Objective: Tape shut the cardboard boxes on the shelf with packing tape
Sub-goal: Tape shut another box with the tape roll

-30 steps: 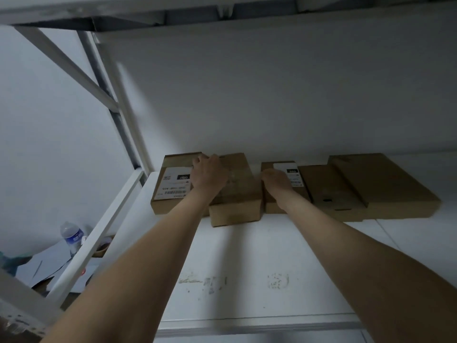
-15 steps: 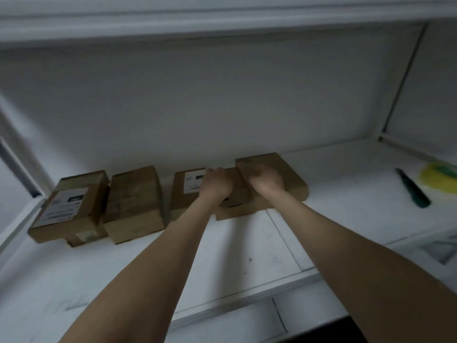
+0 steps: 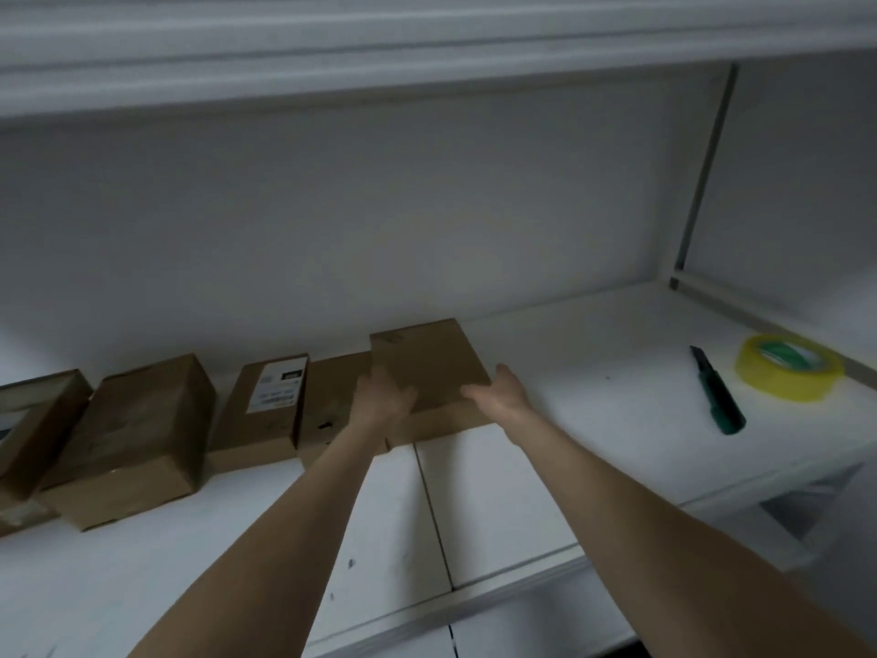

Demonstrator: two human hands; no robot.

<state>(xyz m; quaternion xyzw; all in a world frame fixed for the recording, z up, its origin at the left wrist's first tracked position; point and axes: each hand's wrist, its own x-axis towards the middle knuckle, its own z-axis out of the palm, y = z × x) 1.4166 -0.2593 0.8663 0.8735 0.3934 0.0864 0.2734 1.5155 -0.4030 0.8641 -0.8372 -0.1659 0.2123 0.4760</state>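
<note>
Several brown cardboard boxes stand in a row along the back of the white shelf [image 3: 593, 420]. The rightmost flat box [image 3: 429, 365] is gripped on both sides: my left hand [image 3: 382, 398] holds its left front edge and my right hand [image 3: 500, 394] holds its right front corner. It overlaps a lower box [image 3: 332, 401] to its left. Further left are a box with a white label [image 3: 268, 406], a plain box [image 3: 142, 434] and a partly cut-off box [image 3: 33, 420]. A roll of yellowish packing tape [image 3: 790, 365] lies at the far right.
A green utility knife [image 3: 716, 391] lies on the shelf just left of the tape roll. An upper shelf board [image 3: 427, 35] hangs overhead. A white upright post [image 3: 702, 173] stands at the back right. The shelf's front edge [image 3: 451, 605] runs below my forearms.
My view swung right, bringing the tape and knife into sight. Both hands left the left-hand boxes and now grip the rightmost flat box, which has shifted slightly on the lower box.
</note>
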